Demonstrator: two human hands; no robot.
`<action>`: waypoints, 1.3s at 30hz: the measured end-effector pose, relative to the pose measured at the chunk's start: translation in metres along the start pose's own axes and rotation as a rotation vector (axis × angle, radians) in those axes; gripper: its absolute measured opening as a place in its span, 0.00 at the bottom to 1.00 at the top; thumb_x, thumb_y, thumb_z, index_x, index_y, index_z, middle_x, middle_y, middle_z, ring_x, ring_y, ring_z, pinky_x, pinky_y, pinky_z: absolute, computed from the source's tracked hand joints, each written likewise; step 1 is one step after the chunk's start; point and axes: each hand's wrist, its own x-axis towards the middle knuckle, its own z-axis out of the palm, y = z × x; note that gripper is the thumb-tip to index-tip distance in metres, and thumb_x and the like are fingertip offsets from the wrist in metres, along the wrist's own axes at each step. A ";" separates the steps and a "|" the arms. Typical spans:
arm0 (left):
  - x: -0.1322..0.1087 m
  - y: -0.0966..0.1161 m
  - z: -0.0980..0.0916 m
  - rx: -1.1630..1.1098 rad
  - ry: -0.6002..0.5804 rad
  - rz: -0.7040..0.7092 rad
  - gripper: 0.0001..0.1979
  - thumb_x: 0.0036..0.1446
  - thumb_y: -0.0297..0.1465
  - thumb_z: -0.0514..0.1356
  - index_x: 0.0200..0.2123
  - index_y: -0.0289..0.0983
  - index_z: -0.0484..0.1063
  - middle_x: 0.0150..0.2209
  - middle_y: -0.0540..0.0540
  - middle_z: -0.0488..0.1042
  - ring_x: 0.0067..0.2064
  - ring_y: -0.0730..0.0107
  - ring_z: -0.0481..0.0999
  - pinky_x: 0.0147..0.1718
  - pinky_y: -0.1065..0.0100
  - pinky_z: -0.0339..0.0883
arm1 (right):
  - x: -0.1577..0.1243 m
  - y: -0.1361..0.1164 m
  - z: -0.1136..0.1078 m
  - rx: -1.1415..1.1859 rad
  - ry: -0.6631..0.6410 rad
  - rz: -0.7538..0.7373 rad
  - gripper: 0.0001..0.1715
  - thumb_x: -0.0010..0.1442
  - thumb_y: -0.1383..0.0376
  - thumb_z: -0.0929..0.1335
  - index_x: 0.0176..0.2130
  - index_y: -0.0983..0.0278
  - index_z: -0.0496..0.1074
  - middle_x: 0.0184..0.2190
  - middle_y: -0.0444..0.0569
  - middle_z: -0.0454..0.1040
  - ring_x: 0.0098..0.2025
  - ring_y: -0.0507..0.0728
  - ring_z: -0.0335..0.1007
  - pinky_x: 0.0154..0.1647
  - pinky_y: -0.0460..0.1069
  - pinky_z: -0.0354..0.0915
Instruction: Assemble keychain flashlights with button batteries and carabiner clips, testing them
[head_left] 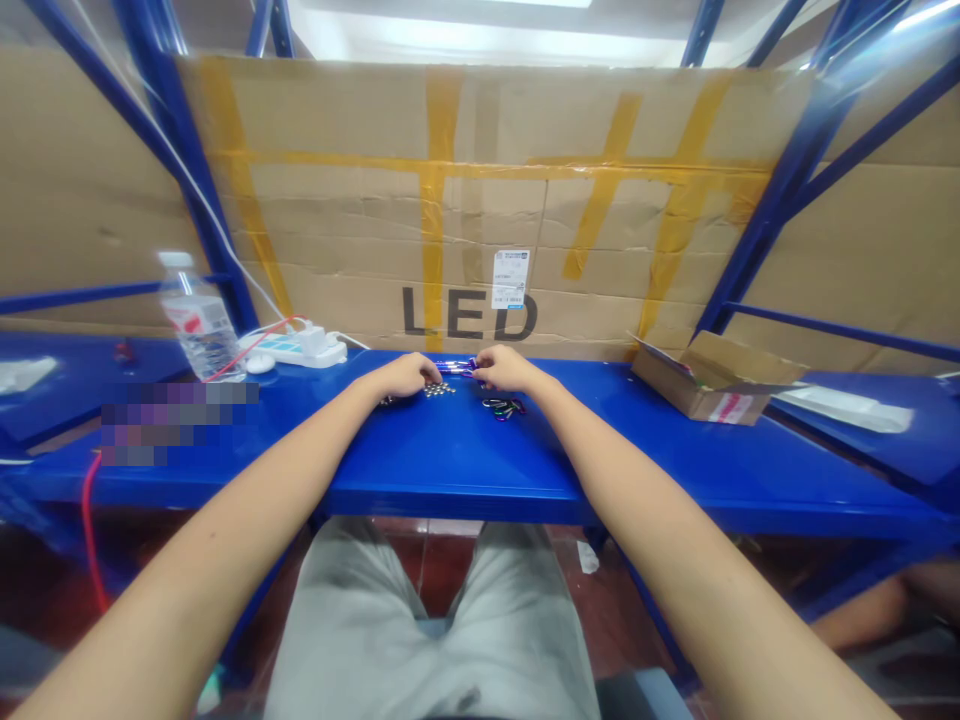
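Note:
My left hand (406, 376) is low over the far part of the blue table, its fingers curled together. What its fingertips hold, if anything, is too small to make out. Small shiny metal pieces (439, 390) lie just right of it and partly under it. Shiny purple metal tubes (454, 367) lie between my two hands. My right hand (504, 368) pinches at the right end of these, closed on a purple tube. Below the right hand is a little heap of coloured carabiner-like clips (504, 408).
A blue table (465, 460) stands before a taped cardboard wall (337, 240). On the left are a water bottle (199, 320), a white power strip (300, 345) and a blurred-out object. An open cardboard box (712, 375) sits at right. Another person's limb (862, 612) shows lower right.

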 end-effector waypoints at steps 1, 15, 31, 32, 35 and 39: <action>-0.001 0.001 -0.001 -0.020 -0.015 0.009 0.29 0.41 0.22 0.52 0.46 0.37 0.81 0.46 0.44 0.82 0.46 0.61 0.79 0.48 0.66 0.71 | 0.000 0.000 0.000 0.003 0.001 -0.003 0.07 0.63 0.67 0.67 0.31 0.65 0.70 0.23 0.45 0.73 0.24 0.51 0.67 0.28 0.45 0.60; -0.012 0.007 -0.017 0.026 -0.092 -0.003 0.13 0.48 0.35 0.63 0.38 0.39 0.80 0.41 0.46 0.82 0.44 0.61 0.78 0.45 0.65 0.68 | 0.000 0.001 -0.001 -0.006 0.001 -0.009 0.06 0.62 0.68 0.67 0.31 0.65 0.71 0.23 0.46 0.75 0.25 0.51 0.69 0.29 0.45 0.60; -0.017 0.009 -0.019 0.053 -0.063 0.003 0.12 0.46 0.33 0.65 0.37 0.40 0.80 0.38 0.48 0.81 0.39 0.65 0.76 0.38 0.69 0.65 | -0.001 -0.001 -0.001 0.007 -0.027 -0.005 0.04 0.62 0.69 0.68 0.33 0.66 0.71 0.24 0.46 0.74 0.25 0.52 0.69 0.29 0.45 0.61; -0.017 0.009 -0.019 0.056 -0.072 -0.005 0.11 0.46 0.32 0.65 0.37 0.40 0.80 0.37 0.48 0.81 0.38 0.66 0.76 0.37 0.69 0.65 | -0.001 -0.001 -0.001 0.008 -0.027 -0.006 0.04 0.62 0.69 0.68 0.33 0.66 0.71 0.24 0.47 0.74 0.25 0.52 0.69 0.29 0.45 0.62; -0.018 0.009 -0.024 0.059 -0.132 -0.050 0.10 0.46 0.32 0.65 0.34 0.40 0.80 0.32 0.49 0.80 0.32 0.68 0.74 0.33 0.69 0.63 | -0.001 -0.001 -0.001 0.008 -0.026 -0.017 0.04 0.61 0.70 0.68 0.32 0.66 0.71 0.24 0.47 0.75 0.25 0.52 0.69 0.29 0.46 0.62; -0.024 0.015 -0.030 0.008 -0.254 -0.054 0.11 0.44 0.35 0.67 0.33 0.39 0.79 0.29 0.50 0.78 0.30 0.69 0.73 0.30 0.70 0.63 | -0.001 -0.003 -0.001 0.051 -0.054 -0.031 0.02 0.59 0.71 0.70 0.33 0.66 0.72 0.26 0.48 0.76 0.25 0.52 0.70 0.27 0.45 0.63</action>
